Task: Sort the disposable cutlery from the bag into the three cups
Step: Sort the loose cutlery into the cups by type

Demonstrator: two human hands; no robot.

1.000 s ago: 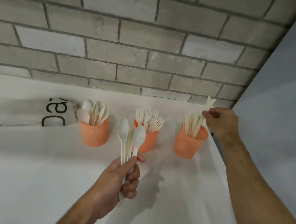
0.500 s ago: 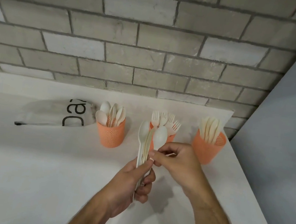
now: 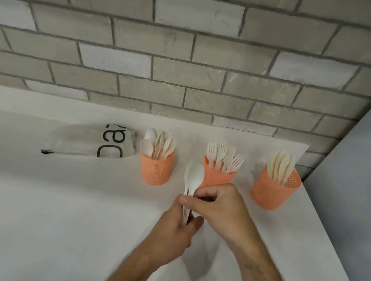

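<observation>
Left hand (image 3: pixel 172 228) fingers grasp spoons (image 3: pixel 194 177); right hand (image 3: pixel 217 204) fingers pinch handles.

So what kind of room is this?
Hard to say, maybe a kitchen or canteen corner: a white counter against a grey brick wall, with three orange cups of disposable cutlery.

The spoons (image 3: pixel 194 177) I grip are off-white; my three cups (image 3: pixel 156 168) are orange with a perforated dot pattern; the bag (image 3: pixel 92 142) is translucent white with black lettering; grey brick wall (image 3: pixel 192 57); white table (image 3: pixel 48 216).
</observation>
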